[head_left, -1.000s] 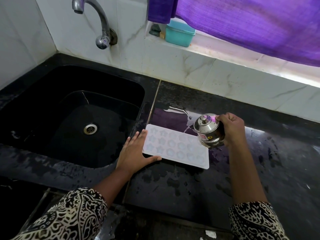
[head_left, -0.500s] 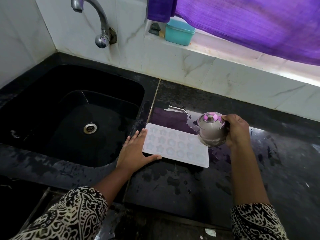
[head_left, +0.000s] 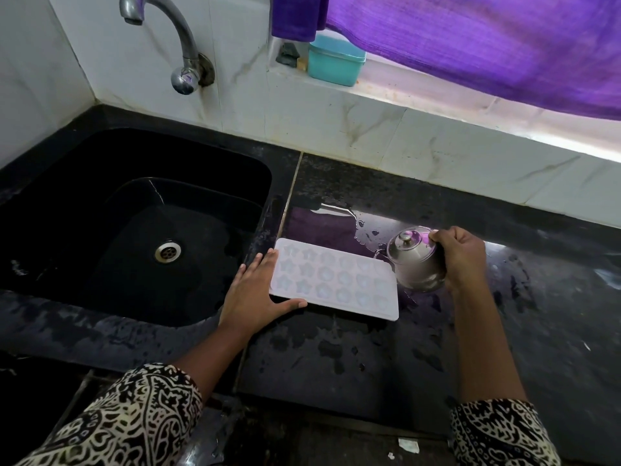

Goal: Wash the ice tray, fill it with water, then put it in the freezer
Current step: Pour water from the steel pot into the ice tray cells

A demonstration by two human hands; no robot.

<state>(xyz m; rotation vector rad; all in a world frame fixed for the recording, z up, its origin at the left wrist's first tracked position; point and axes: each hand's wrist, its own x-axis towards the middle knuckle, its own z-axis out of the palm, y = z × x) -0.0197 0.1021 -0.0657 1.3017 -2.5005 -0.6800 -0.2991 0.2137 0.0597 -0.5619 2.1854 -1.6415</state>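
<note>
A white ice tray [head_left: 336, 280] with star-shaped moulds lies flat on the wet black counter [head_left: 336, 358], just right of the sink. My left hand [head_left: 255, 294] rests flat against the tray's left end, fingers spread, thumb along its near edge. My right hand [head_left: 460, 253] grips a small steel kettle [head_left: 413, 260] with a lid, held tilted at the tray's far right corner, its spout toward the tray.
A black sink [head_left: 134, 230] with a steel drain [head_left: 168, 252] lies to the left, a tap [head_left: 181, 45] above it. On the window ledge stand a teal box [head_left: 336, 60] and a purple curtain [head_left: 470, 45]. Water puddles behind the tray.
The kettle has moved slightly right and away from over the tray, toward its far right corner. My left hand stays put on the tray.
</note>
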